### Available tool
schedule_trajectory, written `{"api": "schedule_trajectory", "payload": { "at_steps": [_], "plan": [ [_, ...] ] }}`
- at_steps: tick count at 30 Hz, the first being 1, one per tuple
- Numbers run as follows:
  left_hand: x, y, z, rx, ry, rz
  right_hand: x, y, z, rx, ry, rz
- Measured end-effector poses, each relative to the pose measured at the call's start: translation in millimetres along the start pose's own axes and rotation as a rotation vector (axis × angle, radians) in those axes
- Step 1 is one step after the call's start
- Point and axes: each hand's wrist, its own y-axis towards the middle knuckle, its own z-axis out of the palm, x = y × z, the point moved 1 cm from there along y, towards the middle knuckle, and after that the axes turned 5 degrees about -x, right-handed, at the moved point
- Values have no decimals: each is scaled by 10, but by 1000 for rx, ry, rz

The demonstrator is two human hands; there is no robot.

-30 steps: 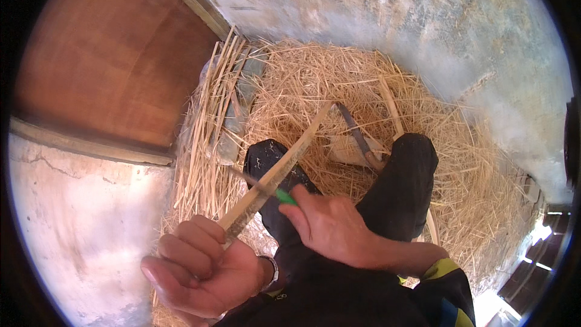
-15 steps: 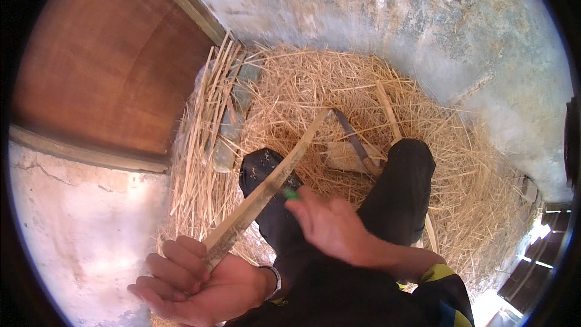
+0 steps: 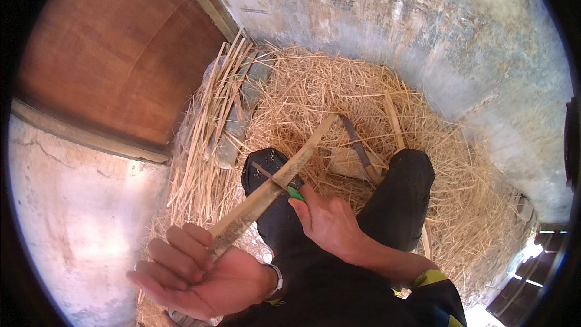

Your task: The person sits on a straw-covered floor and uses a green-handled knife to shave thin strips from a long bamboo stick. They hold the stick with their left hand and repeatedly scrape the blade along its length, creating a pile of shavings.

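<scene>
Above straw (image 3: 466, 206), left hand (image 3: 209, 275), half curled, holds wood strip (image 3: 249, 213); right hand (image 3: 330, 221), curled tight, grips green-handled knife (image 3: 295, 193) across it.

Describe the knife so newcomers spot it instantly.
Against the straw, find the left black trouser leg. Above it, a pale strip slants from the left hand; the right hand holds the knife across it. Its green handle sets it apart from the strip.

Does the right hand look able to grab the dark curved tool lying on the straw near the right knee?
Probably not right away: the right hand is wrapped around a green-handled knife. Otherwise the gap between the knees looks open toward the dark curved tool.
</scene>
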Motion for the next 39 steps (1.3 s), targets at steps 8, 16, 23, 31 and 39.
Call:
{"api": "schedule_trajectory", "payload": {
  "at_steps": [8, 16, 23, 31, 39],
  "plan": [
    [-4, -45, 30, -3, 12, 16, -31, -13, -39, -46, -15, -88],
    [5, -24, 69, -22, 31, 43, -66, -11, -90, -62, 3, -84],
    [28, -63, 133, -69, 52, 53, 194, -64, -252, 17, 82, -117],
    [13, -131, 240, -199, 50, 83, -111, 4, -183, 2, 25, 28],
    [27, -37, 127, -78, 19, 93, -380, 72, -15, 81, -75, 119]
  ]
}}
